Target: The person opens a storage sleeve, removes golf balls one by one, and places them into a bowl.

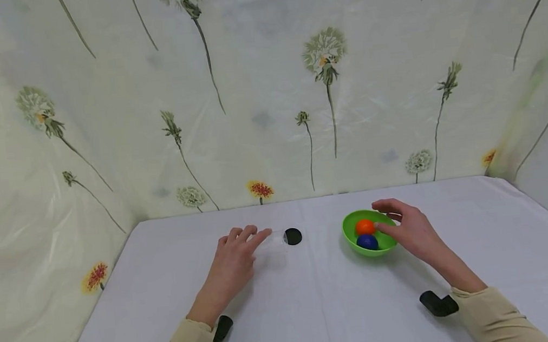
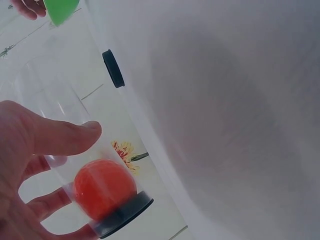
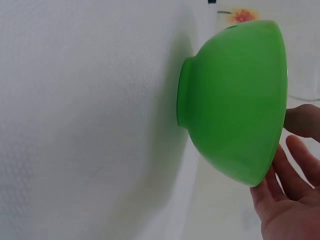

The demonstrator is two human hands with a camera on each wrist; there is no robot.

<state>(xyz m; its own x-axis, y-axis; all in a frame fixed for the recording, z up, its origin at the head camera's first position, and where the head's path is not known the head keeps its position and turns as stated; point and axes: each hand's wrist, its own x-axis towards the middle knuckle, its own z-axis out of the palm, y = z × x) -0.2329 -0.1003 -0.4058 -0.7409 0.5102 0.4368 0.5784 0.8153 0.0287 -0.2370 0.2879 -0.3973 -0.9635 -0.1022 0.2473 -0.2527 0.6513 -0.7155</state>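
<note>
My left hand [image 1: 235,258] grips a clear plastic tube [image 2: 55,100], its thumb along one side and fingers round the other. Inside the tube, a red-orange ball [image 2: 104,189] rests by the black end cap [image 2: 125,215]; the hand hides this ball in the head view. A green bowl [image 1: 354,244] stands on the table, holding an orange ball [image 1: 365,227] and a dark blue ball [image 1: 368,242]. Over the bowl's right rim is my right hand [image 1: 411,229], fingers spread and thumb beside the orange ball. Whether the thumb touches that ball, I cannot tell.
A round black lid [image 1: 293,236] lies on the white-covered table [image 1: 315,308] between the tube and the bowl. Behind the table hangs a pale curtain [image 1: 266,84] with a dandelion print. Black wrist devices [image 1: 439,304] sit under both sleeves.
</note>
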